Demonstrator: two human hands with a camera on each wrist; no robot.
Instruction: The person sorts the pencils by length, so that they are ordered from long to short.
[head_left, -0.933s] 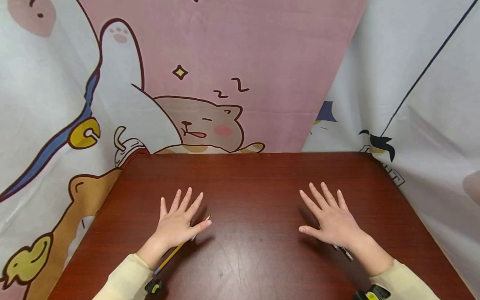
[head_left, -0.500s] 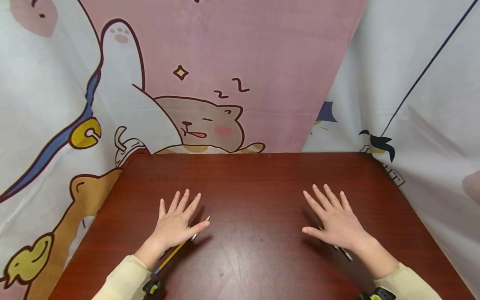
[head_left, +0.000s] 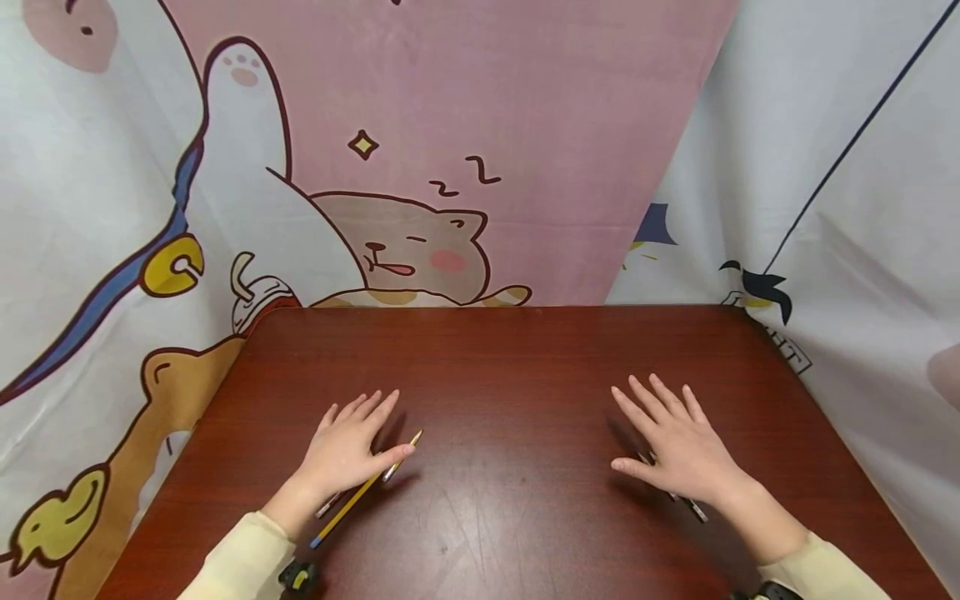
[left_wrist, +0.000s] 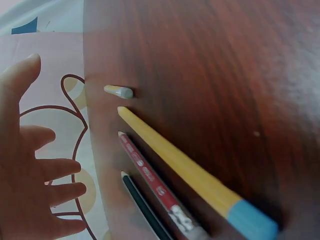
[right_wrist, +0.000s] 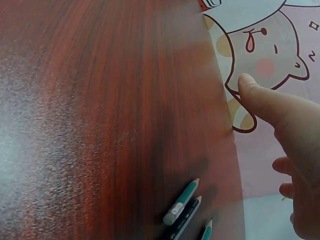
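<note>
Compared to half a second ago, the left hand point(head_left: 345, 454) is tilted more and its fingers look closer together, while the right hand point(head_left: 686, 457) is a touch lower and further right, fingers still spread. The stuff on the counter point(head_left: 510, 375) hasn't budged. Below the left hand, side by side: a stubby-looking yellowish pencil point(left_wrist: 118, 91), a long yellow pencil point(left_wrist: 175, 161) with a blue end, a red pencil point(left_wrist: 149, 174) with lettering and an eraser, and a dark pencil point(left_wrist: 142, 204). Below the right: a pale-erasered green pencil point(right_wrist: 183, 199), a black pencil point(right_wrist: 186, 217) and another green-tipped pencil point(right_wrist: 207, 231), mostly cut off in the wrist view.
</note>
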